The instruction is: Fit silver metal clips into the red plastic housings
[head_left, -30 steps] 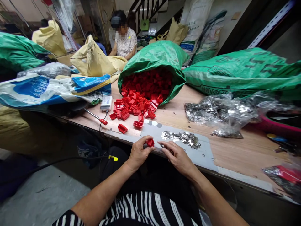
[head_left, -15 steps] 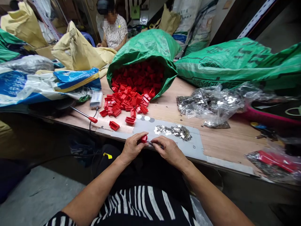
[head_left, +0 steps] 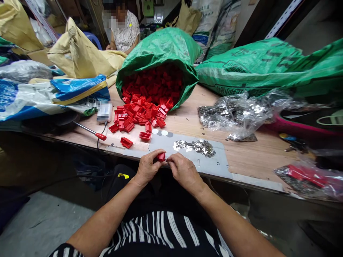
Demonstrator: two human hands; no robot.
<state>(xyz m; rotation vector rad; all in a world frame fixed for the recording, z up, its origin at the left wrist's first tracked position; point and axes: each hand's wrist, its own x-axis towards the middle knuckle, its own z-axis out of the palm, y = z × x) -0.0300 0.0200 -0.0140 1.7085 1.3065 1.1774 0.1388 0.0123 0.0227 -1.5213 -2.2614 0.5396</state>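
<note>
At the table's front edge my left hand (head_left: 148,167) pinches a small red plastic housing (head_left: 161,157) between thumb and fingertips. Close on its right, my right hand (head_left: 184,172) is closed round a thin metal tool (head_left: 166,161), whose tip meets the housing; most of the tool is hidden by the fingers. Just beyond the hands lies a grey mat (head_left: 184,162) with a heap of small shiny metal pieces (head_left: 195,146) on it. Two loose red housings (head_left: 126,142) rest on the table left of the mat, in front of a larger red pile (head_left: 142,114).
A green sack (head_left: 163,44) spills red housings onto the table (head_left: 184,123). Clear bags of metal parts (head_left: 235,112) lie right. A red-handled lever (head_left: 100,136) and a small white box (head_left: 104,112) stand left. Another person (head_left: 125,32) sits behind.
My right hand has moved closer to the left, and less of the metal tool shows between the hands. The camera view has shifted slightly.
</note>
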